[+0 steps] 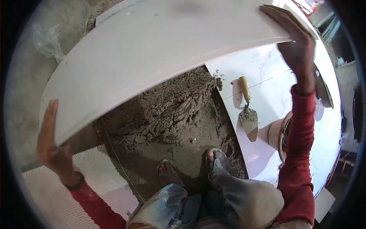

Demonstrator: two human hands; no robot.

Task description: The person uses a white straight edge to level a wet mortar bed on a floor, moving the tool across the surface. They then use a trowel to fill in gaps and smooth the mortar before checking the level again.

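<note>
Smooth pale tile (160, 49) spans upper frame, lower edge above lumpy mortar (175, 110) at centre. Left hand (55, 149) and right hand (296, 44) clasp opposite edges, fingers straight; thumbs hard to make out. Open mortar meets glossy floor tiles (267, 65), right.

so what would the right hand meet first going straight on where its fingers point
Probably the large white slab: the right hand appears to be holding its edge and aims across its face, though depth is unclear.
</note>
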